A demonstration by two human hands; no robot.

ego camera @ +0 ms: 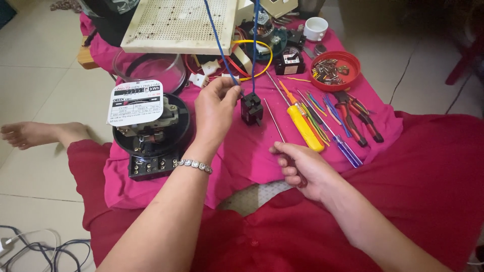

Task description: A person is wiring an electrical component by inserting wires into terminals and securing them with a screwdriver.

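Pinching a blue wire (222, 50) between thumb and fingertips, our left hand (214, 108) steadies it just beside the small black block (251, 108), which hangs from the wire's two strands above the pink cloth (242, 151). Our right hand (302, 168), below and right of the block, is closed around a red-handled screwdriver (275, 121) whose thin shaft points up toward the block. Left of the block sits an opened black electric meter (151, 131). Right of it lie a yellow screwdriver (302, 123) and red-handled pliers (360, 118).
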